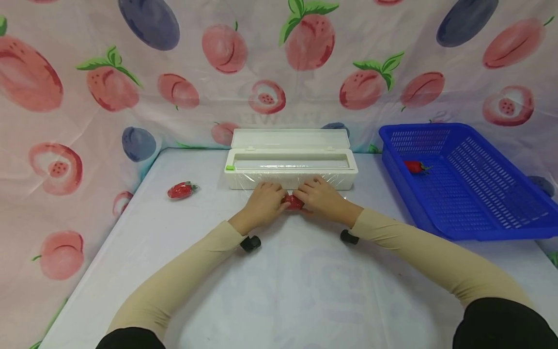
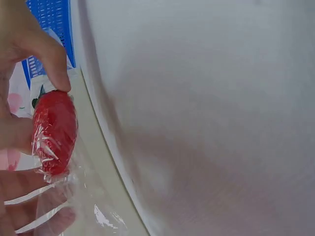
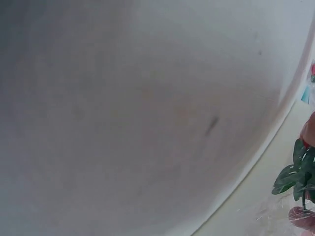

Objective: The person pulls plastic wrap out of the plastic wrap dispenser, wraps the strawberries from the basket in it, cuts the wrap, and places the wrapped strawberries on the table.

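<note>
Both hands meet over a red strawberry (image 1: 294,202) in front of a cling film box (image 1: 292,180). Clear film is wrapped round the strawberry (image 2: 55,130), with more film stretching from it in the left wrist view. My left hand (image 1: 263,203) holds it from the left, at its tip end. From the other side my right hand (image 1: 324,199) grips the leafy end, one fingertip on it. Green leaves (image 3: 298,172) and a fingertip beside crinkled film show at the right wrist view's edge. The hands partly hide the fruit.
Another shiny strawberry (image 1: 180,190) lies on the white table (image 1: 279,291) to the left. At the right stands a blue plastic basket (image 1: 436,228), with one strawberry (image 1: 415,167) inside. The box's lid (image 1: 289,139) stands raised, and a fruit-print cloth (image 1: 305,92) hangs behind.
</note>
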`<state>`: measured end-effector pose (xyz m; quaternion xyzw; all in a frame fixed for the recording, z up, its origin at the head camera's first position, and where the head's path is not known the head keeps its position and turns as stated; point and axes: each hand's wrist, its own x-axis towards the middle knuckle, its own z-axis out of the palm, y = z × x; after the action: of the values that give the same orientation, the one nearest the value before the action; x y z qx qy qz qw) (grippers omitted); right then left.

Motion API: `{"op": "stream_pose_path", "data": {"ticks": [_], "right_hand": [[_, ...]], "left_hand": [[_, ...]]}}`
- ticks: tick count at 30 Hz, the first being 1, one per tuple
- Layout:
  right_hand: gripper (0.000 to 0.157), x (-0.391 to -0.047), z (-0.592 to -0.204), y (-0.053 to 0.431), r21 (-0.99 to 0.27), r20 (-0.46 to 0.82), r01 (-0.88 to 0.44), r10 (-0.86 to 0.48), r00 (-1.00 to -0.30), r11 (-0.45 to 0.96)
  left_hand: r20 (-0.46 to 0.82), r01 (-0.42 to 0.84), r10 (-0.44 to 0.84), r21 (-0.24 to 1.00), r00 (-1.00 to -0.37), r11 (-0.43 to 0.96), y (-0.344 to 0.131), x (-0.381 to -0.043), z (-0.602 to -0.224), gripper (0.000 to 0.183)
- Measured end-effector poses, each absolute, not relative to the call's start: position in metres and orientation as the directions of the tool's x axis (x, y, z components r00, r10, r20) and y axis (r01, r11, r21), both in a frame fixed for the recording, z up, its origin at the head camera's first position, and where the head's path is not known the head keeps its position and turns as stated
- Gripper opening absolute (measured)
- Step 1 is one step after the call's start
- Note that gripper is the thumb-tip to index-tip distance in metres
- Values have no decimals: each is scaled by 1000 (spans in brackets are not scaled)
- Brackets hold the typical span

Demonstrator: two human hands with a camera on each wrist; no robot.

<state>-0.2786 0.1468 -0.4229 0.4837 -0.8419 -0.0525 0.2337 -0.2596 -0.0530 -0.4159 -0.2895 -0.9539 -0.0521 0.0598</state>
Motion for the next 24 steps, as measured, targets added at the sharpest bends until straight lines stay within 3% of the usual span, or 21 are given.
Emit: {"op": "stream_pose_path", "data": {"ticks": [4, 10, 15, 24], "right_hand": [[47, -279, -423, 148, 292, 335, -785, -828, -450, 546], [47, -281, -423, 146, 273, 306, -777, -817, -489, 567], [53, -282, -423, 144, 266, 262, -755, -799, -542, 599], [43, -280, -417, 141, 222, 290, -745, -772, -566, 629]], "left_hand": [[239, 585, 560, 48, -793, 809, -54, -259, -415, 39], [337, 618, 592, -39, -732, 785, -55, -262, -418, 31], [289, 600, 578, -16, -763, 800, -54, -268, -421, 29], [283, 586, 566, -14, -775, 810, -56, -271, -422, 34]]}}
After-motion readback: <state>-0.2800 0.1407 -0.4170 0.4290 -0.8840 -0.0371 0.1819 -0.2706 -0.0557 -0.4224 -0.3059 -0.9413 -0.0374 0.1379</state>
